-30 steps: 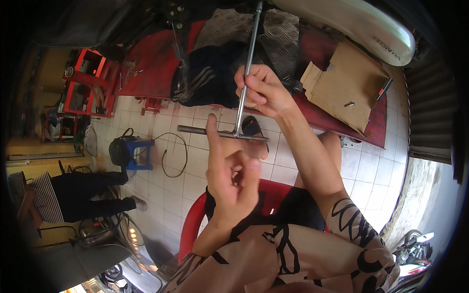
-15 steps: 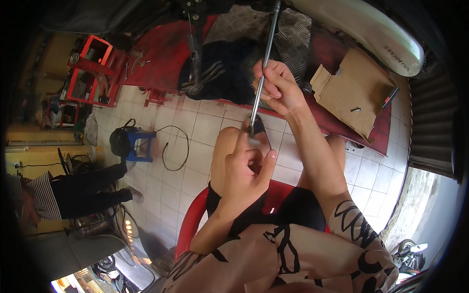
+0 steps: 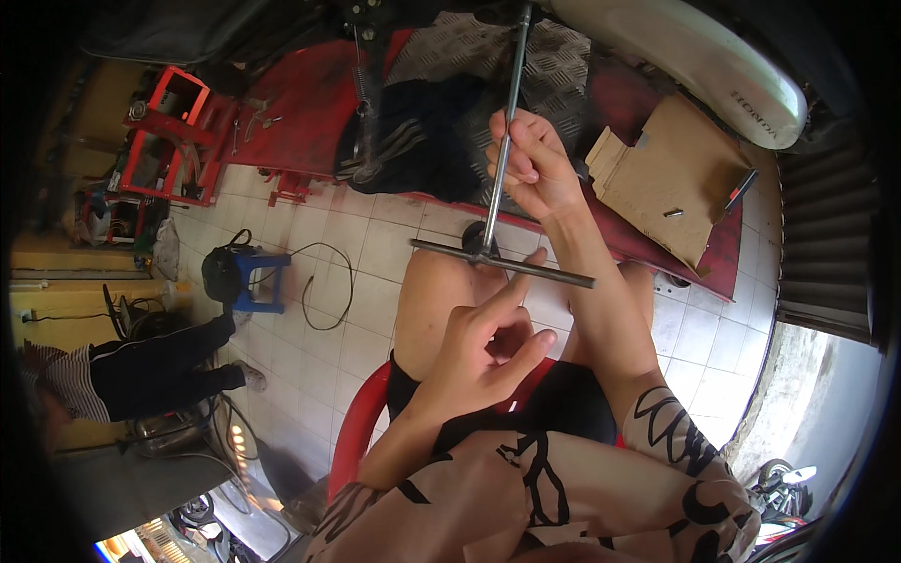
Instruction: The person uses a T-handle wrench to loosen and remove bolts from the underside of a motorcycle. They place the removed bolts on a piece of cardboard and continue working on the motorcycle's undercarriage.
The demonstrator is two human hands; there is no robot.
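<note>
Here, one T-handle wrench [image 3: 493, 211] crosses above the near edge of one red platform [image 3: 291, 127], its shaft pinched by the right hand's [image 3: 542, 178] thumb and fingers. The left hand's [image 3: 479, 352] index reaches the crossbar [image 3: 441, 250], thumb spread, others curled. One metal cylinder [image 3: 673, 213] lies toward one cardboard sheet's [image 3: 662, 169] near edge.

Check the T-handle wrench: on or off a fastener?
Cannot tell: the T-handle wrench runs into darkness at the top edge, its tip unclear.

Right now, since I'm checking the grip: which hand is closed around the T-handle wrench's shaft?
The right hand, curled around the wrench's shaft; the left hand merely has its index finger extended near the crossbar.
</note>
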